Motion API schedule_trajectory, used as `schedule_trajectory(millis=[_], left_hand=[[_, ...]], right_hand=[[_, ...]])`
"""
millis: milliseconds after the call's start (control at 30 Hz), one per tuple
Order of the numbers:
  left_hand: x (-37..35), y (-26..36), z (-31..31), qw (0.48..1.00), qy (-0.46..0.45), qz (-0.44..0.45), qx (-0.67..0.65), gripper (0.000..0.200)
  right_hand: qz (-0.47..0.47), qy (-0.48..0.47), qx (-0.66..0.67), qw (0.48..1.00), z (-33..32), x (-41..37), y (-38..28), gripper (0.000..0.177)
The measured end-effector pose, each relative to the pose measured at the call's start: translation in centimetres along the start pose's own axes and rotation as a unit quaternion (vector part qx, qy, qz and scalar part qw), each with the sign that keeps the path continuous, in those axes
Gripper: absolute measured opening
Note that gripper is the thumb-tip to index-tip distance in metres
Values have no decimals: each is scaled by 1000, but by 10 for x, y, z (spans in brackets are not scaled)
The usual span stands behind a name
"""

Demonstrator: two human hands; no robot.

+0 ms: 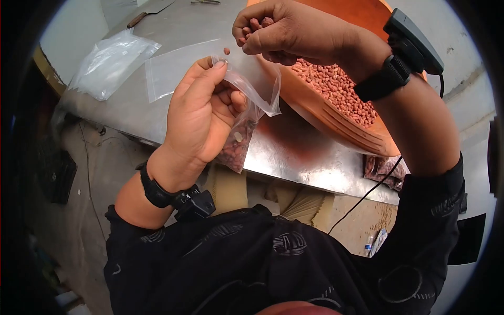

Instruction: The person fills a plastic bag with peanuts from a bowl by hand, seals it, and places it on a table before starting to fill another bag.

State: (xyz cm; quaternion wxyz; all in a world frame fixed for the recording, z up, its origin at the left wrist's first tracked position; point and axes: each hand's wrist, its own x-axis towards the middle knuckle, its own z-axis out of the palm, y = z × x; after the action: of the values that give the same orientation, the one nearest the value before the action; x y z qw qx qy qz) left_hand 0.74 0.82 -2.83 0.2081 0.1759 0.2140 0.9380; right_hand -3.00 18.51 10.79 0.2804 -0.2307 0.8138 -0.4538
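My left hand [202, 107] pinches the top edge of a clear plastic bag [251, 107], which hangs partly filled with reddish peanuts [233, 152]. Above and to the right of the bag's mouth, my right hand [294, 31] is closed round a handful of peanuts [255, 26], some showing between the fingers. A single peanut [227, 51] appears just above my left fingertips. Behind my right wrist is a large orange tub [336, 135] holding a heap of loose peanuts [336, 89].
On the metal table [283, 163] lie a flat clear bag [163, 71] and a stack of plastic bags [113, 63]. A knife [139, 19] is at the far edge. Filled peanut bags [386, 170] sit at the near right, beside a hanging black cable [362, 199].
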Motion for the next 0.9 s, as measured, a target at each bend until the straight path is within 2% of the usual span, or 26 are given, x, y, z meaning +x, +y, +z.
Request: schedule_trajectory(millis=[33,167,267,300,400,500,600,700,733,833,867,900], left_hand=[[0,0,1,1000,-1,5,-2,8],[-3,3,-2,1000,-2,24,-5,9],[-4,2,-3,1000,-2,29,-1,9],[-4,2,-3,1000,-4,28,0,9],[-6,3,-2,999,-7,37,2,10],[-8,5,-6,999,-16,42,15,10],[-10,6,-4,999,-12,46,24,10],[-10,6,-9,998,-22,51,32,11],[-10,6,-9,998,-19,49,29,12],[-11,6,-5,998,-14,46,33,14],[-12,5,-6,998,-20,44,33,14],[-12,4,-9,998,-27,44,33,14]], right_hand=[[-19,93,-64,993,19,3,6,5],[-26,152,-64,986,44,14,20,6],[-74,194,-148,967,47,18,38,9],[-28,185,-119,975,49,16,35,10],[30,153,-203,967,54,10,22,13],[31,76,-285,955,57,5,10,16],[49,67,-300,950,53,0,8,16],[-30,101,-303,947,39,-12,1,15],[-31,91,-233,968,26,-15,4,17],[42,173,-202,963,-6,-45,5,7],[84,172,-200,961,-33,-59,34,22],[151,167,-211,951,-45,-73,45,27]])
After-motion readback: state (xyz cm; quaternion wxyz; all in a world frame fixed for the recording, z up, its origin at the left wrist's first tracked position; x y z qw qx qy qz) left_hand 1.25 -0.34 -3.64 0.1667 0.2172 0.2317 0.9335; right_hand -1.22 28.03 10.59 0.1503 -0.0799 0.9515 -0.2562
